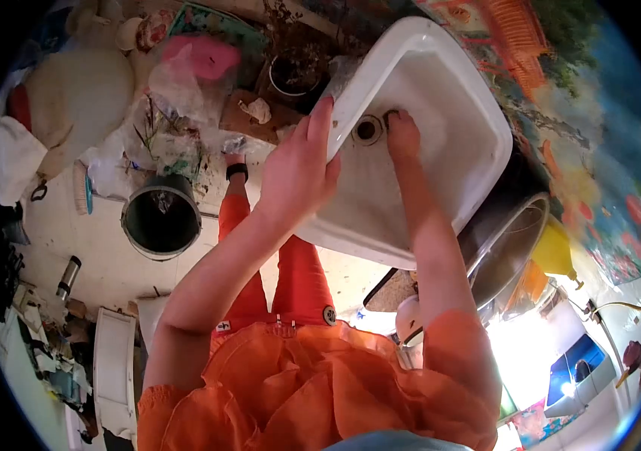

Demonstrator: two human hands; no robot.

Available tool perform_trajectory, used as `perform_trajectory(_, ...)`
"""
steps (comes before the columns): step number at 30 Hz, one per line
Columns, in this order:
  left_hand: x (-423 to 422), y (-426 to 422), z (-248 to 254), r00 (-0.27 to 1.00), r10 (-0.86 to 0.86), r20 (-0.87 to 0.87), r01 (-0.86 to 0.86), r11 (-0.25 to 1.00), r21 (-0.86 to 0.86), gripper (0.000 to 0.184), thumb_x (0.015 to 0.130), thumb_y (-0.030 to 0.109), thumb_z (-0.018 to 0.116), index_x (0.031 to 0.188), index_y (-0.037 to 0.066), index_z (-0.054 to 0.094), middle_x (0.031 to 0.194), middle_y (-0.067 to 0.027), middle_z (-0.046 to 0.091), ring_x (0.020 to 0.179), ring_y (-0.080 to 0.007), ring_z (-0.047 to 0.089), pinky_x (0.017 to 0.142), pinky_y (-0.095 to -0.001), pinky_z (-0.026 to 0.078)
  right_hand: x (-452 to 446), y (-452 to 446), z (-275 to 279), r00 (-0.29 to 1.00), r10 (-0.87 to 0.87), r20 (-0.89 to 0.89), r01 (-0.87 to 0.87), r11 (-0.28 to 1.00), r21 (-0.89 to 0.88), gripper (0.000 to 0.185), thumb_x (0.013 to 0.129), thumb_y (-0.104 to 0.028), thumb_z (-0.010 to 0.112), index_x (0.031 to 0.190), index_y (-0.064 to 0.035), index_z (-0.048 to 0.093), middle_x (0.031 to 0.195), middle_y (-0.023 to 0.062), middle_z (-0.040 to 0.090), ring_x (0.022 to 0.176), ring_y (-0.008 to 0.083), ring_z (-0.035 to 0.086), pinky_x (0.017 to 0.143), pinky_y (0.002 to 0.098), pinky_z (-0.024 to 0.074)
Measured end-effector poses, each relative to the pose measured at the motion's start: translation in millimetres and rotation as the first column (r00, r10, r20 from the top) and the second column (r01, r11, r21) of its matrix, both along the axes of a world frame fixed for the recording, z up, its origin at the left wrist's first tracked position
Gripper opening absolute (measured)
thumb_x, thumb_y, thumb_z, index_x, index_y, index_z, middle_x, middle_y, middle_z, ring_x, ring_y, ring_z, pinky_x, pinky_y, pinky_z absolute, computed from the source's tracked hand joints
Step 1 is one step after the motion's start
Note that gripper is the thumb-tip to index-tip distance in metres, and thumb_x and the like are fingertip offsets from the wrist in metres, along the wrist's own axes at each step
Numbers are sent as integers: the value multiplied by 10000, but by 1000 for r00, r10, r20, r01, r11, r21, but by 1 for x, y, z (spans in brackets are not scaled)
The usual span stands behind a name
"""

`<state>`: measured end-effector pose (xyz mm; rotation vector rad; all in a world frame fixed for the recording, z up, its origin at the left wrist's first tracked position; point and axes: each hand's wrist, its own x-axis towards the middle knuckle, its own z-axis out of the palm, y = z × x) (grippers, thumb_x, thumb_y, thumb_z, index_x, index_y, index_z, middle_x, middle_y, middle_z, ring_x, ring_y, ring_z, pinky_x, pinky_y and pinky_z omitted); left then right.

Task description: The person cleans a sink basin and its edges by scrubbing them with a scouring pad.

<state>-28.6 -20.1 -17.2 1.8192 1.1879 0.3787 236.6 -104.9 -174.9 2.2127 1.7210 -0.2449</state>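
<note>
A white ceramic sink (448, 94) is tilted in front of me, its hollow side facing me. My left hand (302, 169) is wrapped over the sink's left rim, with the thumb on the inner side. Inside the basin, my right hand (403, 135) is closed just to the right of the round drain hole (367, 131). A small dark thing shows at its fingertips, too little of it visible to name. The drain hole has a dark centre and a dirty ring around it.
A dark bucket (161, 218) stands on the floor at left, near a brush (82, 188). Beyond lie plastic bags, a pink bag (204, 58) and a potted plant (294, 74). A large metal basin (512, 233) sits right of the sink, near a yellow bottle (555, 248) and a painted wall.
</note>
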Motion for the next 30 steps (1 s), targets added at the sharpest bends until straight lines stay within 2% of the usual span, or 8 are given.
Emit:
perform_trajectory(4,1,2,3,1000,-6,-27,5,999,-35,704,711,80,620,1315,29,261,1018,-176,539,841,-351,572,659,-422,492,26,14,29,982,-180,64,181,984,-4,140,821,-71,467,876,-43,593,918,166,580,871,308,584,752,385,495)
perform_trajectory(8,1,4,1,1000,6,-9,-6,999,-48,667,734,97,613,1312,34,287,1055,-205,549,883,-375,568,712,-430,480,-6,-4,-20,982,-191,10,191,982,11,133,820,-72,482,866,-44,604,914,154,588,885,289,591,754,379,499)
perform_trajectory(13,1,6,2,999,23,24,-21,997,-81,650,746,101,605,1313,38,295,1074,-216,553,903,-385,566,734,-435,475,6,29,42,947,-320,1,319,945,-70,148,829,-61,487,907,-46,611,994,155,571,991,273,555,810,373,487)
perform_trajectory(17,1,6,4,1000,0,-9,-1,996,-87,644,748,100,598,1312,37,293,1078,-215,551,903,-385,567,733,-433,477,-22,7,-3,999,-16,-34,16,1000,3,122,793,-67,502,843,-50,612,896,127,604,873,304,592,731,401,499)
perform_trajectory(21,-3,3,0,1000,-3,27,5,997,-75,646,748,107,599,1312,37,292,1082,-219,548,905,-383,567,732,-432,478,-12,27,31,979,-202,43,206,950,-236,140,811,-62,514,918,-58,604,1012,131,585,957,239,575,778,347,501)
perform_trajectory(24,1,4,2,1000,5,7,-4,997,-83,650,745,109,601,1312,36,292,1081,-223,546,906,-384,567,730,-431,479,2,20,25,991,-122,49,125,991,-50,153,806,-53,516,932,-59,603,1006,132,592,939,234,583,774,335,500)
perform_trajectory(26,0,3,-2,1000,0,8,1,997,-81,645,745,106,598,1309,35,294,1079,-226,545,901,-385,568,727,-430,478,-10,4,-17,988,-153,1,152,979,-135,170,803,-41,518,947,-58,605,1017,133,588,939,237,581,780,325,497)
perform_trajectory(30,-2,4,2,1000,4,30,-2,996,-85,634,745,105,594,1303,34,300,1079,-226,545,885,-388,571,721,-434,480,-8,21,25,999,-23,-22,16,967,-256,192,818,-49,503,980,-60,606,1024,149,583,938,255,579,797,326,489)
